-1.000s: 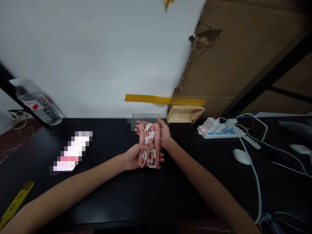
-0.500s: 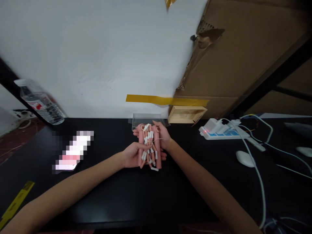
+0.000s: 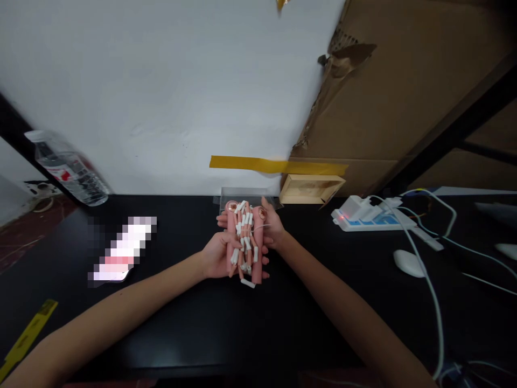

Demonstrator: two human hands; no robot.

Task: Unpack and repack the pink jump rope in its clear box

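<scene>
A beaded jump rope [image 3: 245, 231], folded into a bundle, lies between my hands above the black table. Its white and pinkish-orange beads run lengthwise between two pink handles, and one white bead dangles at the lower end. My left hand [image 3: 214, 257] is closed on the bundle from the left, thumb across the beads and fingers underneath. From the right, my right hand [image 3: 275, 226] cups the right handle, with fingertips showing beyond its edge. The handles hide part of both palms. Just behind the hands sits a clear plastic box [image 3: 232, 192].
A shallow wooden box [image 3: 311, 188] leans at the wall. On the right are a power strip [image 3: 359, 216] with plugs and cables, and a white mouse [image 3: 409, 263]. A blurred-out phone [image 3: 121, 253] lies left, near a water bottle [image 3: 72, 170]. Yellow tape [image 3: 28, 337] marks the table.
The jump rope bundle has shifted slightly left in my hands and its handles stand a little farther apart at the top. My right fingertips have moved slightly. Both hands keep hold.
</scene>
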